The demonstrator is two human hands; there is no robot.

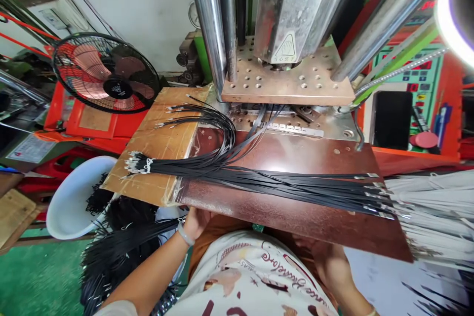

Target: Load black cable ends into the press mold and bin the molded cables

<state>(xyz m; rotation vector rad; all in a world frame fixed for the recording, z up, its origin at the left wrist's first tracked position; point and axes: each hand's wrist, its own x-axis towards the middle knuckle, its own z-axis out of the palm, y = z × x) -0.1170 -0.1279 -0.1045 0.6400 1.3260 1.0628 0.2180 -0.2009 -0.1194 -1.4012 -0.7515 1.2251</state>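
Note:
My left hand is at the front edge of the brown work board, with its fingers hidden below the edge. My right hand rests lower, near my lap under the same edge, and its fingers are also out of sight. Across the board lies a long bundle of flat black cords with metal tips. At its left end a white tie goes around the bundle. More black cords curve from the cardboard toward the bundle. Neither hand touches any cord on the board.
A metal press with a toothed metal strip below it stands behind the board. Left are a fan, a white basin and hanging black cords. White cords and a phone lie right.

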